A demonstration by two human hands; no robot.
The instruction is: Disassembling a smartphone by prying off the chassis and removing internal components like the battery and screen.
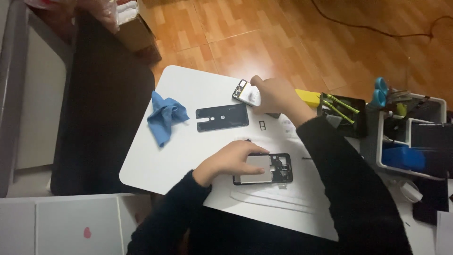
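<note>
The left hand [231, 162] presses flat on the opened phone frame [264, 169], fingers spread. The right hand [276, 94] pinches a small white component [247, 92], best kept level, well apart from the blue cloth [163, 118].

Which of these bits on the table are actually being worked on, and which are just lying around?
In use:
- opened phone under the left hand
- small part in the right hand

Lying about:
- black back cover
- blue cloth
- SIM tray
- tool box
- white organiser

A blue cloth [163, 116] lies beside a black back cover [222, 117].
</note>
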